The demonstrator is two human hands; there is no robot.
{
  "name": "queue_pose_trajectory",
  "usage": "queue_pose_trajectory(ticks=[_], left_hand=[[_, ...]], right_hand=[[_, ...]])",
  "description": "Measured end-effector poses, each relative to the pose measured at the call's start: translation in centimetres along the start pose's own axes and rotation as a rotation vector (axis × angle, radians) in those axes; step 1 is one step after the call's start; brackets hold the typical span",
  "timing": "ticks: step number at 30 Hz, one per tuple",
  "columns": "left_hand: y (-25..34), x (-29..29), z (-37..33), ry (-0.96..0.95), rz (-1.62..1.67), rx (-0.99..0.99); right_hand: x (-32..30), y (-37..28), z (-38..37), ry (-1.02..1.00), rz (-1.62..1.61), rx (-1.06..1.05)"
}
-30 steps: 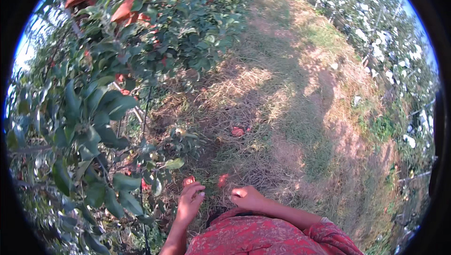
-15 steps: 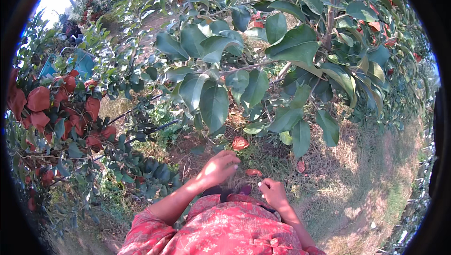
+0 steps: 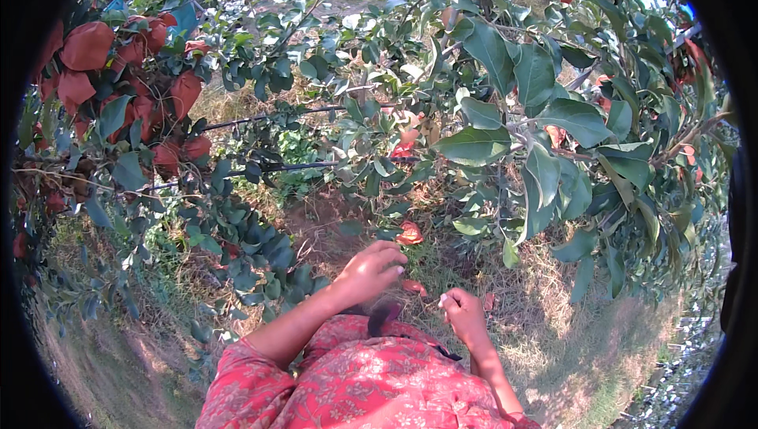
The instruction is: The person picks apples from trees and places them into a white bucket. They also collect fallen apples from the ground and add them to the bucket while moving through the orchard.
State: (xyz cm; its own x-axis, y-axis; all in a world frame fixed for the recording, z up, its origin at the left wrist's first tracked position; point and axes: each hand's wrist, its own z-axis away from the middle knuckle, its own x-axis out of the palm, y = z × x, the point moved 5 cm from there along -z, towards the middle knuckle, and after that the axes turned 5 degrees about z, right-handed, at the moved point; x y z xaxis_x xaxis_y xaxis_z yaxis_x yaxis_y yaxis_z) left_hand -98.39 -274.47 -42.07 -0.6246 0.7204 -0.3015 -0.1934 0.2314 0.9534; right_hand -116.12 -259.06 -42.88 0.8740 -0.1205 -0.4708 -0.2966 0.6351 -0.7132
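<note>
Nearest, two bare hands rise from red patterned sleeves: the left hand (image 3: 369, 269) curls loosely, empty, just below one red paper fruit bag (image 3: 409, 233) lying on the ground; the right hand (image 3: 463, 312) pinches a small pale scrap. Farther left, roughly ten red bagged fruits (image 3: 87, 46) hang among leafy branches (image 3: 513, 105), above dry grass and bare soil (image 3: 568, 350)
</note>
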Motion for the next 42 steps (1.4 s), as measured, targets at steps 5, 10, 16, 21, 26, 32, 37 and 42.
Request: queue_pose_trajectory(ticks=[5, 10, 16, 21, 26, 32, 37, 42], left_hand=[[-2.1, -0.5, 0.7, 0.014, 0.04, -0.051], [-3.0, -1.0, 1.0, 0.01, 0.08, -0.074], [-3.0, -2.0, 0.8, 0.007, 0.038, -0.038], [-3.3, -2.1, 0.7, -0.007, 0.041, -0.028], [-3.9, -1.7, 0.4, -0.014, 0.078, -0.053], [-4.3, -1.4, -0.5, -0.036, 0.083, -0.045], [-5.0, -3.0, -0.2, 0.008, 0.121, -0.062], [-5.5, -5.4, 0.3, 0.108, 0.111, -0.15]], right_hand=[[0.0, -0.7, -0.5, -0.011, 0.037, 0.024], [0.7, -1.3, -1.2, -0.004, 0.017, 0.015], [1.3, -2.0, -1.8, -0.012, -0.019, -0.049], [1.7, -1.1, -1.8, -0.026, -0.061, -0.048], [1.3, -0.3, -1.8, -0.049, -0.049, 0.03], [0.0, -1.3, -1.5, -0.006, 0.029, 0.067], [0.4, -2.5, -2.2, -0.045, 0.128, 0.035], [0.5, -2.6, -2.7, -0.035, 0.034, 0.004]])
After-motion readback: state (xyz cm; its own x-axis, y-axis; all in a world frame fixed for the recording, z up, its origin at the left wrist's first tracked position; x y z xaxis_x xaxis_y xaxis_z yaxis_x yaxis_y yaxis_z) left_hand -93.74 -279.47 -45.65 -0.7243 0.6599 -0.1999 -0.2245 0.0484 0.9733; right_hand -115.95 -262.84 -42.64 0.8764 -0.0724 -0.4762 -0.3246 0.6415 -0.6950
